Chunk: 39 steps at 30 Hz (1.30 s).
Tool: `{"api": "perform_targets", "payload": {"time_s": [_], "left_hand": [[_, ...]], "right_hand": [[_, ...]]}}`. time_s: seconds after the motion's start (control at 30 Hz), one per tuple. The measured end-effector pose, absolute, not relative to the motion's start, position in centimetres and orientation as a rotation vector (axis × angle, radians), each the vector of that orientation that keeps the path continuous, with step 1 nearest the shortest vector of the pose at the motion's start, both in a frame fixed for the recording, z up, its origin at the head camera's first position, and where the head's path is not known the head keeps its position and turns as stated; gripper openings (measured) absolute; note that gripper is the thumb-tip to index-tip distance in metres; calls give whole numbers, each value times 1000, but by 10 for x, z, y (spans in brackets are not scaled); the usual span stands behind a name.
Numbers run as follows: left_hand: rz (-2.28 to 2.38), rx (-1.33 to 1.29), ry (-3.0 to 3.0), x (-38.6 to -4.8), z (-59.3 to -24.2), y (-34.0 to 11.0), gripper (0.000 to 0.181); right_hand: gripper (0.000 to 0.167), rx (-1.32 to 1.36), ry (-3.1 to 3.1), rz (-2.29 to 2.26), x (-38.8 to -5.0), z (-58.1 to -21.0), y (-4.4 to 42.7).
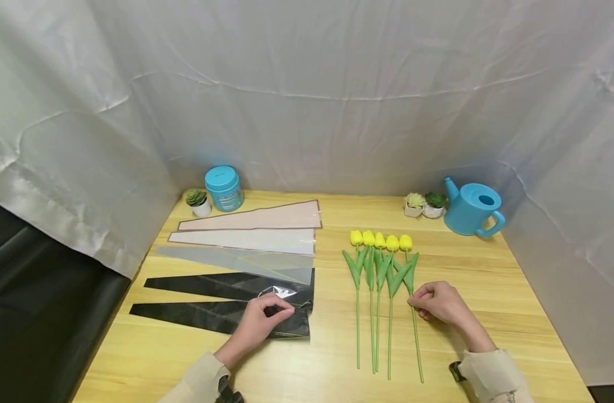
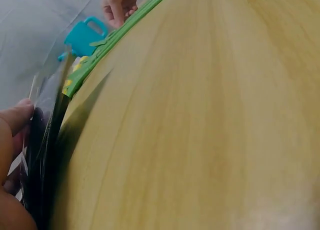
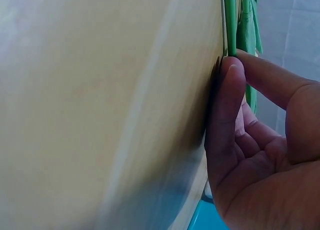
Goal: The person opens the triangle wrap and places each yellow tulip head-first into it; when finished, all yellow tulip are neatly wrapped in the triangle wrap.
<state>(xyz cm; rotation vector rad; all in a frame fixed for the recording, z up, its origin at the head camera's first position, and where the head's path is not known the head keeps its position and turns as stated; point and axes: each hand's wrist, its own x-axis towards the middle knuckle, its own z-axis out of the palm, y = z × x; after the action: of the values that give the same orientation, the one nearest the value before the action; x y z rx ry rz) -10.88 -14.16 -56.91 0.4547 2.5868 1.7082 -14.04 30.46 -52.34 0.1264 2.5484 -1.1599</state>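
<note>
On the table's right half, several yellow artificial tulips with green leaves stand side by side in a row, stems toward me. My right hand (image 1: 440,302) pinches the stem of the rightmost tulip (image 1: 416,336) just below its leaves; the right wrist view shows thumb and index fingertips meeting at the green stem (image 3: 230,25). To the left, my left hand (image 1: 261,319) lies over two black flower sleeves (image 1: 196,316), thumb and index together, pinching the film near the wide right end. In the left wrist view that black sleeve (image 2: 42,145) bulges up beside the thumb.
Above the black sleeves lie a grey translucent sleeve (image 1: 286,268), a white one (image 1: 266,239) and a pink one (image 1: 266,215). Along the back stand a blue-lidded jar (image 1: 223,187), small potted succulents (image 1: 201,204) and a blue watering can (image 1: 470,210). Grey curtains (image 1: 337,129) enclose the table.
</note>
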Motion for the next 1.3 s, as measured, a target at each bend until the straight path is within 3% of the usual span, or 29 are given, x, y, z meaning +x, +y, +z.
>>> {"api": "perform_targets", "payload": {"time_s": [0.67, 1.3], "left_hand": [[1764, 474, 2605, -108, -573, -144, 12], [1360, 860, 2757, -112, -568, -139, 22]], "right_hand": [[20, 117, 2524, -1182, -141, -522, 306], [21, 96, 2531, -1183, -141, -522, 306]]}}
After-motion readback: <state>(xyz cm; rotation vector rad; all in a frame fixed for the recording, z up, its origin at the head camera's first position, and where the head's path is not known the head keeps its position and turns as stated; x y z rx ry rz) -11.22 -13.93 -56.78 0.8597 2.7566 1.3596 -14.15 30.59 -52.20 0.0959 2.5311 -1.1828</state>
